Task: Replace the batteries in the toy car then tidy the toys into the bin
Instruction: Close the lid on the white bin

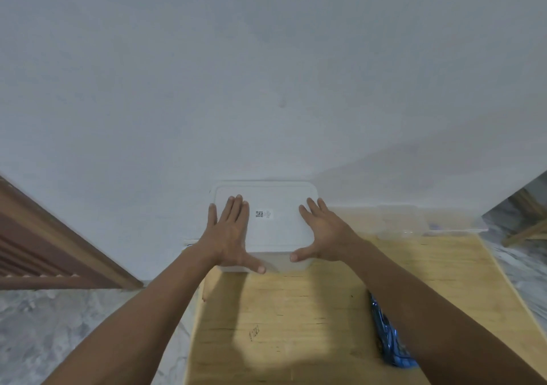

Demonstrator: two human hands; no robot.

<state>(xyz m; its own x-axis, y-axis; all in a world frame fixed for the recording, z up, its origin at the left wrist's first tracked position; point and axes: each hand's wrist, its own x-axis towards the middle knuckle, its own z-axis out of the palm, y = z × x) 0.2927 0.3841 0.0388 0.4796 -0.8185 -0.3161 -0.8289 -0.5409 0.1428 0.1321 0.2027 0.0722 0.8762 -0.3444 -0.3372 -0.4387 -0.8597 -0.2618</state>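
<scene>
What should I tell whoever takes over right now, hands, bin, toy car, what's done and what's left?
Left hand: flat, fingers straight, pressing on the bin lid.
Right hand: open on the lid, thumb at its near edge.
White bin stands at the far end of the wooden table, against the wall, lid on.
Blue toy car lies on the table under the right forearm, not binned.
Done: cannot tell whether the batteries are changed.
Left: lift the lid, put the car in.
</scene>
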